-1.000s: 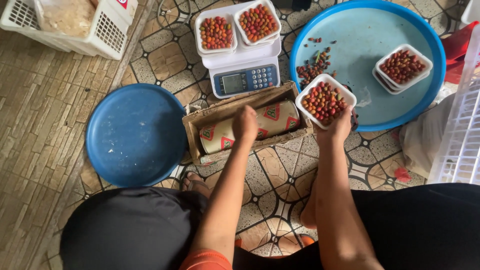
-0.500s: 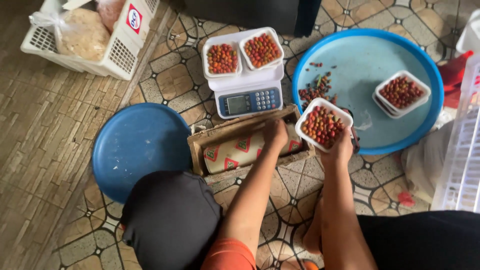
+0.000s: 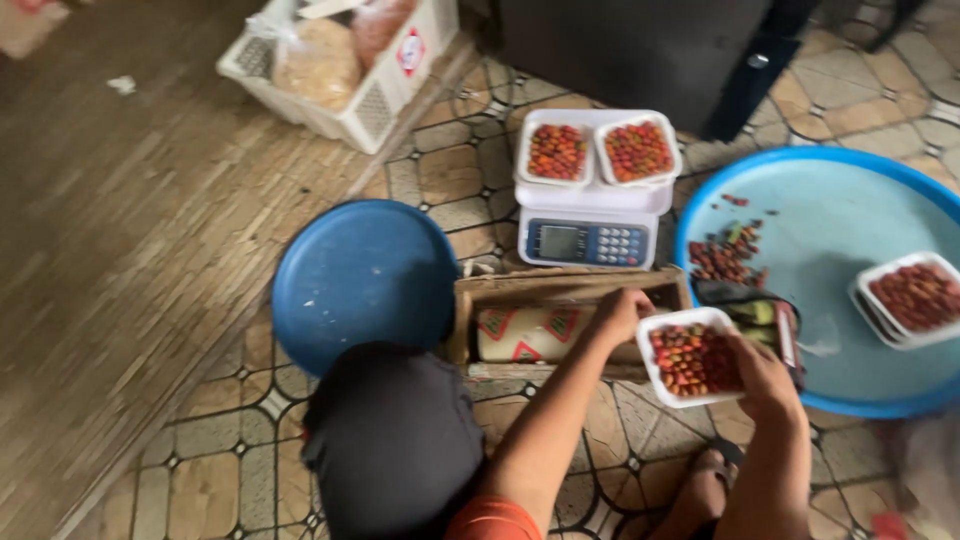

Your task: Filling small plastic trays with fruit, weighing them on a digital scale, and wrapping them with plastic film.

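Hands: the right hand (image 3: 762,378) grips the near right edge of a white foam tray full of small red and orange fruits (image 3: 690,357); the left hand (image 3: 622,314) is curled shut on the tray's far left corner, just above the box.
Tray place: the tray is held up off the floor, between the wooden box and the big basin, at about 4 o'clock from the scale.
Box: a shallow brown wooden box (image 3: 560,290) lies on the tiled floor (image 3: 450,170), with a pale roll with red triangles (image 3: 530,333) inside it.
Scale: a white kitchen scale with buttons (image 3: 590,235) stands at 12 o'clock from the box, and two more fruit trays (image 3: 597,152) sit on top of it.
Basin: a wide light-blue round basin (image 3: 840,220) is at 3 o'clock, with loose fruits (image 3: 725,260) and one more filled tray (image 3: 915,297) in it.
Lid: a dark blue round plastic lid (image 3: 365,280) lies at 9 o'clock from the box.
Crate: a white plastic crate (image 3: 350,60) sits far off at 11 o'clock.
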